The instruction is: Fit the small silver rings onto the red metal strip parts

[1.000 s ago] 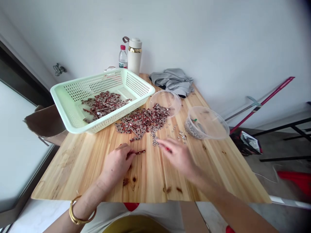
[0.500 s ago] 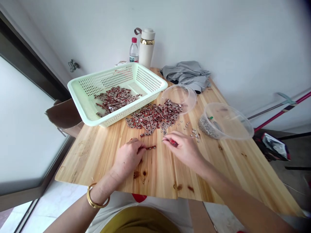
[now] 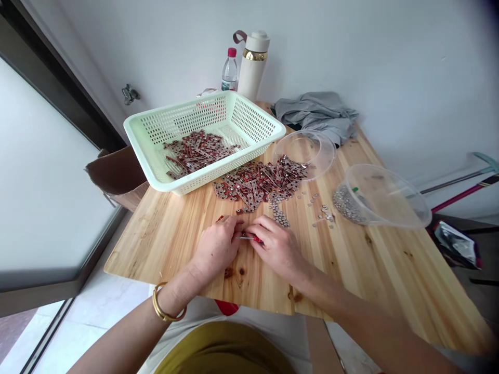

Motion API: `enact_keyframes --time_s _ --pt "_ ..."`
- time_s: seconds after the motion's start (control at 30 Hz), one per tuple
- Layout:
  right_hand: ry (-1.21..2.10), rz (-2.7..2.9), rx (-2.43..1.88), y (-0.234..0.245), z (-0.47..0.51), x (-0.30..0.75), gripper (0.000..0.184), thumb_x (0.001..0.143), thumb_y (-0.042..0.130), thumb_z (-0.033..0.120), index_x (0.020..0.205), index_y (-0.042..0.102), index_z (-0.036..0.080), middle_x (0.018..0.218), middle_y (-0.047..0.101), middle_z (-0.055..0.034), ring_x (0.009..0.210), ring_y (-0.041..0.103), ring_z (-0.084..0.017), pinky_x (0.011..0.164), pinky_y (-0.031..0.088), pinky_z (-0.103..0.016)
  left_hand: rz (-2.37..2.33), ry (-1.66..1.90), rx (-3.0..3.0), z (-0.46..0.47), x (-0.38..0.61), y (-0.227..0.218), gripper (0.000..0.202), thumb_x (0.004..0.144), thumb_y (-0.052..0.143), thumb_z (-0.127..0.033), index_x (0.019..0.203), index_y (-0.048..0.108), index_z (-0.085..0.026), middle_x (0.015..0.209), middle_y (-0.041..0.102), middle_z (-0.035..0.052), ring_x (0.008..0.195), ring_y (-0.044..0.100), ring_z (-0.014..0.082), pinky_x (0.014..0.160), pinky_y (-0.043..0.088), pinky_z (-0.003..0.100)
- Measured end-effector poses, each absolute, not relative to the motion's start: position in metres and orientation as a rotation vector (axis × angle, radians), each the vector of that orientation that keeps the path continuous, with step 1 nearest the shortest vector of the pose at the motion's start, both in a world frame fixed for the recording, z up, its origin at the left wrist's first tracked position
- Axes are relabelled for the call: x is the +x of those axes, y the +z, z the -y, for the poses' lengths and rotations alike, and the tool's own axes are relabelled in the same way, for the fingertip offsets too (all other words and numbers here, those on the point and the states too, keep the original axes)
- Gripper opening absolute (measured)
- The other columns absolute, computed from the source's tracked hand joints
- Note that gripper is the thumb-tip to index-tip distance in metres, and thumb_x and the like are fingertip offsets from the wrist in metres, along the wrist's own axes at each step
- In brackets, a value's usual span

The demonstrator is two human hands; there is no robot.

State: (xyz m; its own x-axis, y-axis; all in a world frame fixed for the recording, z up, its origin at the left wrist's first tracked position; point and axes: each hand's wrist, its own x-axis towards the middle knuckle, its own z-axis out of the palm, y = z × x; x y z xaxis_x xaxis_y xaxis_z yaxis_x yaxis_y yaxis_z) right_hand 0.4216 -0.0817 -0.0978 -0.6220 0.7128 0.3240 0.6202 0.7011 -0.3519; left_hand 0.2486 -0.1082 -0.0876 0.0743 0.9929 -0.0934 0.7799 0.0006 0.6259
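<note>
My left hand [image 3: 219,241] is closed round a narrow red-brown strip, whose red end [image 3: 220,218] pokes out past the fingers. My right hand [image 3: 277,248] grips a small red-handled tool [image 3: 257,239] with a thin metal shaft. That shaft points left and meets the strip by my left fingertips; the fingers hide the exact contact. Just beyond the hands lies a pile of similar strips [image 3: 255,187] dotted with metal discs. Small loose silver discs [image 3: 279,214] are gathered at the pile's near right side.
A pale green basket [image 3: 206,175] holding more strips stands behind the pile. To the right are a clear round lid [image 3: 323,158] and a tilted clear tub [image 3: 393,208] of silver discs. Grey cloth [image 3: 315,114], a white flask [image 3: 252,72] and a water bottle [image 3: 230,72] are at the back.
My right hand has moved left, bringing the red-handled tool to the strip in my left hand. The camera view has shifted, so the tabletop things appear farther right.
</note>
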Motion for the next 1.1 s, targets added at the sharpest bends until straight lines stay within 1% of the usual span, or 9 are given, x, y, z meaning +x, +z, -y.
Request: enact_keyframes --time_s 0.13,0.23,0.47,0.6,0.73,0.83,0.93,1.03,1.1 --pt "0.140 2.514 -0.966 -0.096 0.084 0.421 0.018 0.091 0.052 0.011 0.092 0.068 0.019 0.090 0.066 -0.0054 0.084 0.061 -0.019 0.075 0.050 -0.032 -1.746 0.565 1.824 0.109 0.248 -0.092 0.025 0.088 0.051 -0.017 0.110 0.061 -0.018 0.103 0.073 0.0075 0.090 0.069 0.0219 0.079 0.052 0.033" --pt "0.081 2.582 -0.920 -0.095 0.086 0.424 0.021 0.091 0.050 0.010 0.098 0.068 0.019 0.094 0.067 -0.0067 0.086 0.061 -0.021 0.076 0.052 -0.035 -1.740 0.593 1.840 0.110 0.248 -0.094 0.023 0.089 0.050 -0.018 0.111 0.060 -0.018 0.106 0.072 0.0076 0.094 0.069 0.0224 0.081 0.053 0.033" --pt "0.255 2.673 -0.856 -0.099 0.087 0.437 0.042 0.086 0.050 0.008 0.126 0.060 0.019 0.104 0.066 -0.0082 0.097 0.062 -0.023 0.081 0.057 -0.038 -1.775 0.596 1.843 0.111 0.249 -0.097 0.021 0.090 0.049 -0.018 0.107 0.062 -0.019 0.106 0.072 0.0064 0.095 0.069 0.0198 0.083 0.052 0.031" --pt "0.339 2.699 -0.857 -0.093 0.086 0.439 0.043 0.088 0.051 0.011 0.129 0.057 0.021 0.108 0.065 -0.0086 0.101 0.061 -0.024 0.085 0.057 -0.040 -1.767 0.582 1.854 0.110 0.248 -0.095 0.023 0.088 0.050 -0.016 0.107 0.063 -0.019 0.102 0.072 0.0060 0.090 0.068 0.0203 0.081 0.053 0.031" --pt "0.483 2.515 -0.970 -0.077 0.093 0.444 0.043 0.093 0.052 0.021 0.136 0.049 0.024 0.112 0.064 -0.0090 0.102 0.063 -0.023 0.086 0.057 -0.039 -1.752 0.568 1.891 0.110 0.249 -0.089 0.020 0.088 0.049 -0.015 0.097 0.067 -0.020 0.094 0.071 0.0045 0.088 0.067 0.0187 0.081 0.052 0.030" --pt "0.532 2.324 -1.112 -0.072 0.108 0.448 0.039 0.098 0.042 0.020 0.137 0.043 0.024 0.110 0.065 -0.0088 0.099 0.065 -0.021 0.084 0.057 -0.036 -1.750 0.550 1.883 0.110 0.251 -0.088 0.021 0.086 0.050 -0.012 0.092 0.068 -0.021 0.091 0.069 0.0040 0.088 0.066 0.0181 0.083 0.051 0.030" --pt "0.478 2.293 -1.198 -0.078 0.125 0.446 0.037 0.099 0.036 0.017 0.133 0.049 0.025 0.101 0.066 -0.0079 0.089 0.067 -0.019 0.075 0.057 -0.031 -1.789 0.558 1.844 0.111 0.253 -0.088 0.020 0.084 0.050 -0.011 0.090 0.067 -0.021 0.092 0.070 0.0038 0.088 0.066 0.0182 0.083 0.051 0.030" --pt "0.371 2.361 -1.269 -0.090 0.134 0.438 0.038 0.100 0.036 0.019 0.133 0.053 0.021 0.087 0.065 -0.0065 0.071 0.066 -0.017 0.061 0.054 -0.028 -1.810 0.579 1.831 0.111 0.254 -0.089 0.018 0.085 0.051 -0.012 0.088 0.066 -0.020 0.092 0.069 0.0038 0.088 0.066 0.0182 0.082 0.051 0.030" --pt "0.263 2.393 -1.312 -0.096 0.136 0.432 0.039 0.099 0.035 0.018 0.132 0.055 0.018 0.083 0.064 -0.0064 0.067 0.065 -0.017 0.057 0.052 -0.027 -1.810 0.585 1.828 0.111 0.255 -0.089 0.018 0.085 0.051 -0.012 0.087 0.066 -0.020 0.091 0.069 0.0036 0.087 0.066 0.0182 0.081 0.050 0.030"
